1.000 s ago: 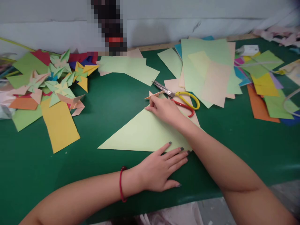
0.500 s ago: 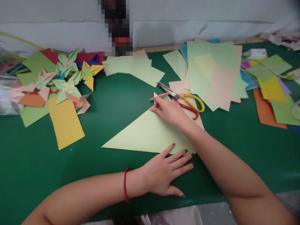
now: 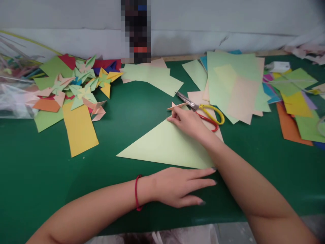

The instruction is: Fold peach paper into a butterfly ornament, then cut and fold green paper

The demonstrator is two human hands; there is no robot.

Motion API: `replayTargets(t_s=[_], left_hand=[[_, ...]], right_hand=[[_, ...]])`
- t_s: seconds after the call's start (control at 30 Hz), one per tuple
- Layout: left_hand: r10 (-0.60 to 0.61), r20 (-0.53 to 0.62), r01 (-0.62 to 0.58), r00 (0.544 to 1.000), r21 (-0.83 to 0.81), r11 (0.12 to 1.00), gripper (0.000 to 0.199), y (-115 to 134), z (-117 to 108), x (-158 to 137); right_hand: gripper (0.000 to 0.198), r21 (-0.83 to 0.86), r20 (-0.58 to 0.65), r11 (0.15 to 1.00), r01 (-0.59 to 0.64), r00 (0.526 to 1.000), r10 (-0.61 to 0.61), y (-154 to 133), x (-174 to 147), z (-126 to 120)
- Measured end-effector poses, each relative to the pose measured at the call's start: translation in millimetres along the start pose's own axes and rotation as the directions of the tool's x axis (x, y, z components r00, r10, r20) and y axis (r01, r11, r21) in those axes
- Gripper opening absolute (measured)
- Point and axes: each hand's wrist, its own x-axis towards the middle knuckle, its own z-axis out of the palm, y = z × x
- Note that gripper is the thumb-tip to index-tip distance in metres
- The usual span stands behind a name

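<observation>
A light green sheet of paper (image 3: pixel 157 142), folded into a large triangle, lies on the green tabletop. At its upper corner my right hand (image 3: pixel 188 123) is closed, fingers curled with the thumb against the paper's left edge. A small peach folded paper piece (image 3: pixel 175 107) shows just beyond those fingertips; whether they touch it I cannot tell. My left hand (image 3: pixel 175 186), a red bracelet at its wrist, is open with fingers stretched to the right along the triangle's lower edge. Scissors (image 3: pixel 200 108) with one yellow and one red handle lie beside my right hand, over a peach sheet.
Folded paper pieces (image 3: pixel 86 81) in several colours are heaped at the left, beside a yellow sheet (image 3: pixel 80 130) and a clear plastic bag (image 3: pixel 15 98). Pale green and peach sheets (image 3: pixel 233 84) are stacked at the back right. More coloured paper (image 3: pixel 297 105) lies far right.
My left hand has slid slightly right along the lower fold, its fingers now flatter and pointing right. My right hand stays at the upper corner. The whole view has shifted a little.
</observation>
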Motion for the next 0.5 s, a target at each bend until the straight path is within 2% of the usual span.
replayTargets(t_s=[0.07, 0.17, 0.27, 0.37, 0.43, 0.5], left_hand=[[-0.037, -0.080, 0.040, 0.996, 0.032, 0.999, 0.041, -3.2, -4.6, -4.3], [-0.079, -0.198, 0.115, 0.977, 0.179, 0.977, 0.040, -11.4, -6.5, -15.1], [-0.170, -0.277, 0.252, 0.946, 0.294, 0.922, 0.038, -19.6, -6.6, -30.2], [-0.322, -0.369, 0.451, 0.872, 0.347, 0.823, 0.040, -24.5, -8.5, -44.8], [-0.427, -0.426, 0.578, 0.798, 0.339, 0.742, 0.049, -26.4, -10.2, -51.9], [-0.495, -0.446, 0.650, 0.746, 0.326, 0.687, 0.056, -28.0, -11.7, -56.5]], right_hand=[[0.019, 0.003, -0.012, 1.000, 0.006, 1.000, -0.006, -0.1, 0.0, 1.9], [0.019, 0.009, -0.022, 1.000, 0.005, 1.000, -0.005, -0.1, -1.2, 5.2], [0.020, 0.048, -0.020, 0.999, 0.025, 0.999, -0.024, 1.4, -6.1, 4.7], [0.020, 0.100, -0.111, 0.994, 0.051, 0.993, -0.039, 4.5, -12.0, -2.1], [0.021, 0.094, -0.236, 0.996, -0.005, 0.971, 0.028, 6.5, -12.8, -8.2], [0.035, 0.051, -0.319, 0.997, -0.065, 0.945, 0.078, 7.8, -9.4, -12.7]])
